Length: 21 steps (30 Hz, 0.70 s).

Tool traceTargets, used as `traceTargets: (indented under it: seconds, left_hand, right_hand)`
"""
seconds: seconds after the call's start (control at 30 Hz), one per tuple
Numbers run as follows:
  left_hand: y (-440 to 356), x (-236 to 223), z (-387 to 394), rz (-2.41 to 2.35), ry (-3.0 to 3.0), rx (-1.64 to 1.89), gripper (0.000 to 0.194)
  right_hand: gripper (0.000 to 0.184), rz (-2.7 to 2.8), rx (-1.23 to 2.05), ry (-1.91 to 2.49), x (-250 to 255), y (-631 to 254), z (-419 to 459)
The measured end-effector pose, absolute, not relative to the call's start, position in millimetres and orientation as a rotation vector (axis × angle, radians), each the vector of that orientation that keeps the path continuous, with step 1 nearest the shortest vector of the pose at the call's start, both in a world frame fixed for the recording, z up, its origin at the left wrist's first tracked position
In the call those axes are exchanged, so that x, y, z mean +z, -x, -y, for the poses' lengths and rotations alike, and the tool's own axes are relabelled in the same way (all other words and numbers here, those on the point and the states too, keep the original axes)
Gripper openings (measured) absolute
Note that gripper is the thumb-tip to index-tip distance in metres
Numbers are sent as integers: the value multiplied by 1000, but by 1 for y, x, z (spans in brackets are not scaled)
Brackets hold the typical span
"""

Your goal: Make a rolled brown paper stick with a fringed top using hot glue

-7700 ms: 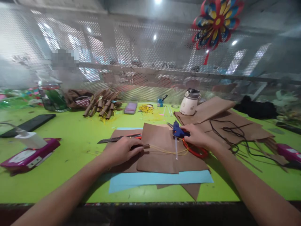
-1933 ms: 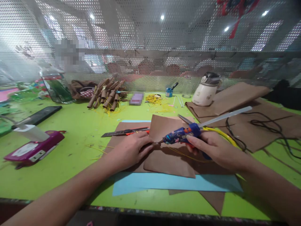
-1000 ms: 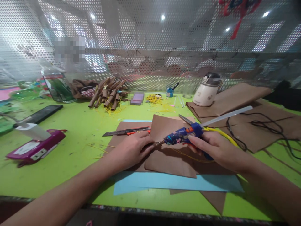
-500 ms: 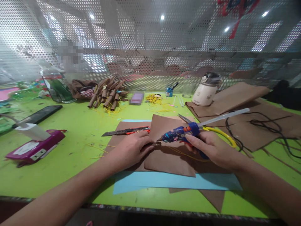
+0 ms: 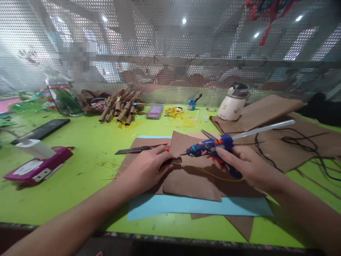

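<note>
My right hand (image 5: 241,165) is wrapped round a blue hot glue gun (image 5: 205,147) with a red trigger; a clear glue stick (image 5: 266,128) juts from its back. The nozzle points left, close to the end of a small bundle of thin brown strips (image 5: 176,160). Those strips are pinched in my left hand (image 5: 150,164), which covers their other end. Under both hands lie brown paper sheets (image 5: 194,185) on a light blue sheet (image 5: 202,206). Beyond my left hand rests a utility knife (image 5: 133,150). Scissors (image 5: 207,134) lie partly hidden behind the glue gun.
A purple power strip (image 5: 39,167) with a white plug and a phone (image 5: 44,129) sit at left. Brown paper rolls (image 5: 124,110) and yellow string (image 5: 174,112) are further back. A white bottle (image 5: 232,103) stands by brown paper (image 5: 271,110) and black cord (image 5: 303,140) at right.
The glue gun in my right hand has moved a little to the right and up, its nozzle drawing back. More of the brown strips' end now shows at my left fingertips.
</note>
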<state>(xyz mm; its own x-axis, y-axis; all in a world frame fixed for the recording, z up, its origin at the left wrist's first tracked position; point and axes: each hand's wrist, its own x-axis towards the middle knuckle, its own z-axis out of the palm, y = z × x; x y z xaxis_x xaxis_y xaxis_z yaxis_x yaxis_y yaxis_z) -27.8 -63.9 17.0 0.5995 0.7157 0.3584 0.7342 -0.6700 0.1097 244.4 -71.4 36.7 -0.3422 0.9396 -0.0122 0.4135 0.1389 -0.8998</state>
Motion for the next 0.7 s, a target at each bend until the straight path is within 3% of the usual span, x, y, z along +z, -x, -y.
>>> traceTargets:
  seconds: [0.3,0.7]
  left_hand:
    - [26,16,68,1173,2663,-507,18]
    - [27,14,68,1253,2641,-583,20]
  right_hand:
    - [49,1912,1212,1312,38,-244,73]
    - [50,2024,968,1381,36,-245,77]
